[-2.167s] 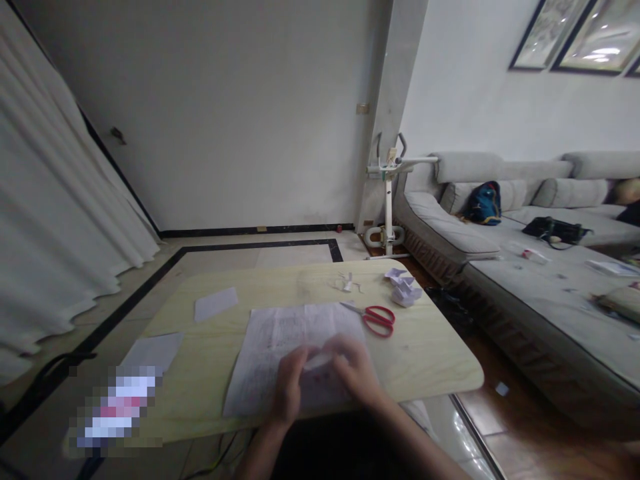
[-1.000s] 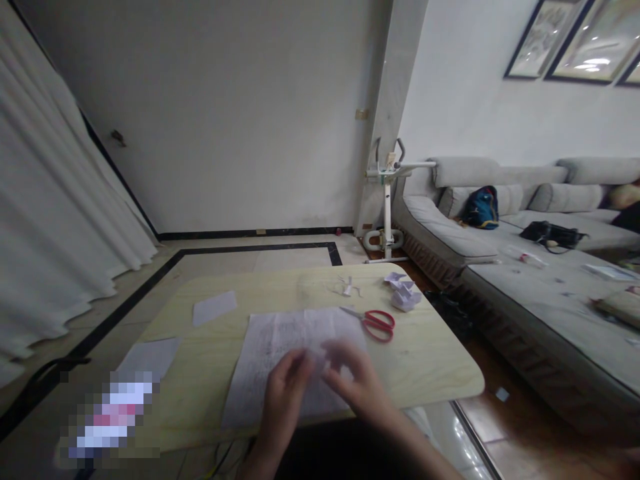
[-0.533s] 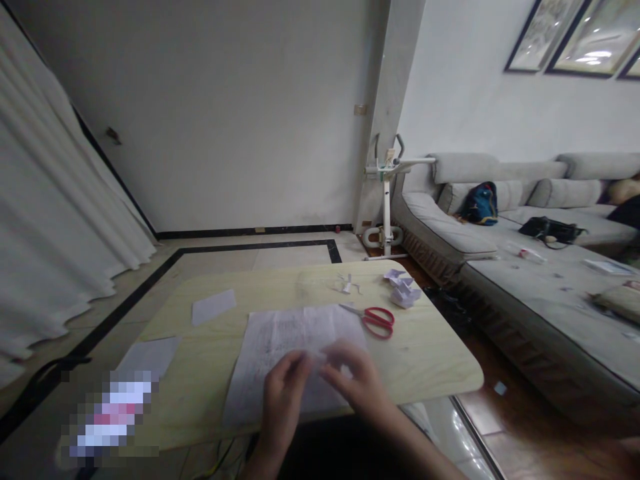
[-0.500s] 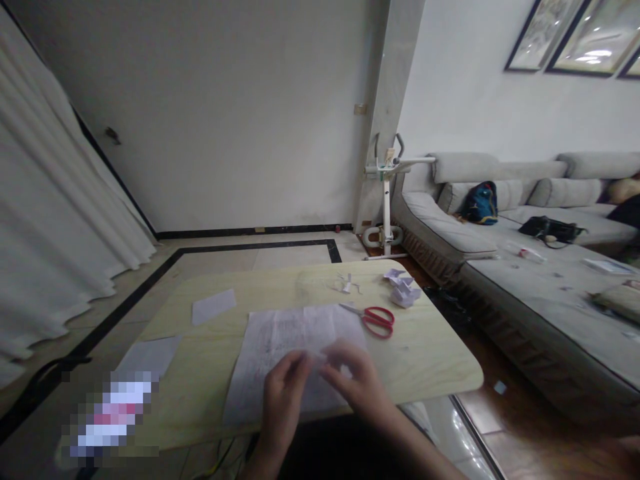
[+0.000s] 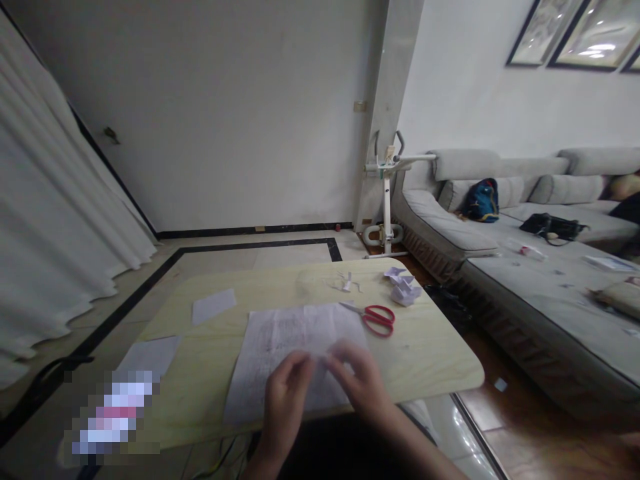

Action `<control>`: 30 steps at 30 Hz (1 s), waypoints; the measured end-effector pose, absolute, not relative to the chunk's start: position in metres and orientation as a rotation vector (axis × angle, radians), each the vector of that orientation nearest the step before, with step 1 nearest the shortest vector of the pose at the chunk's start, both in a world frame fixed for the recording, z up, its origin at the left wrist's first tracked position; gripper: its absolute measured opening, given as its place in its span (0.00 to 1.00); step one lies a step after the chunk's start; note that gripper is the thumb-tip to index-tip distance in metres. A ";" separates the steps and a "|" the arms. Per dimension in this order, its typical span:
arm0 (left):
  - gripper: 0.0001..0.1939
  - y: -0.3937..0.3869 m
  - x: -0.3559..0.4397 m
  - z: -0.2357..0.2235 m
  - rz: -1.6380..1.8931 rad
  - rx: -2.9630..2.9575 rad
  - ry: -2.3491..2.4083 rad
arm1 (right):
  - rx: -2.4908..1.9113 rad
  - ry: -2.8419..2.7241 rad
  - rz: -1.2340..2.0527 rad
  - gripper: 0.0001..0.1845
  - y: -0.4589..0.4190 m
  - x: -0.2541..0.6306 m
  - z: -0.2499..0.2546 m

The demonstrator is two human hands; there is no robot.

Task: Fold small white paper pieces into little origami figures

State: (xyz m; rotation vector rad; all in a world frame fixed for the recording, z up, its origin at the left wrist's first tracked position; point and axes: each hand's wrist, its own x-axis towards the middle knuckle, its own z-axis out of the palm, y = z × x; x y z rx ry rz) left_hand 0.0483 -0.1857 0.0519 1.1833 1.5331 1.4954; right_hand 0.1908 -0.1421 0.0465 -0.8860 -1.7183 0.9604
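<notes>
Over a large printed sheet (image 5: 270, 343), my left hand (image 5: 289, 380) and my right hand (image 5: 356, 373) come close together with bent, pinching fingers. Between the fingertips is a small piece of white paper (image 5: 321, 361), blurred and partly covered by the fingers. Both hands grip it. Beyond my right hand, scissors (image 5: 379, 321) with red handles lie on the table, their blades over the sheet's far right corner. Several folded white paper pieces (image 5: 404, 291) are grouped at the far right, and thin paper scraps (image 5: 346, 285) lie at the far edge.
The pale wooden table (image 5: 430, 360) has rounded corners. Two smaller white sheets (image 5: 214, 307) lie on its left side, near a pixelated patch at the front left corner. An exercise machine (image 5: 387, 200) and a grey sofa (image 5: 530, 287) stand beyond, to the right.
My right hand has shifted slightly right, and its fingers are drawn in closer to the small paper. The left hand stays nearly in place. The table items look unchanged.
</notes>
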 end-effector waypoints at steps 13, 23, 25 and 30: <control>0.12 -0.185 0.046 0.049 1.471 1.311 1.510 | -0.873 -1.778 0.895 0.13 -0.143 0.192 0.043; 0.16 -0.190 0.051 0.054 1.489 1.275 1.525 | -0.878 -1.804 0.862 0.12 -0.145 0.192 0.042; 0.16 -0.191 0.051 0.054 1.494 1.282 1.525 | -0.881 -1.800 0.876 0.11 -0.145 0.192 0.043; 0.16 -0.191 0.050 0.049 1.499 1.311 1.535 | -0.885 -1.795 0.919 0.13 -0.147 0.192 0.044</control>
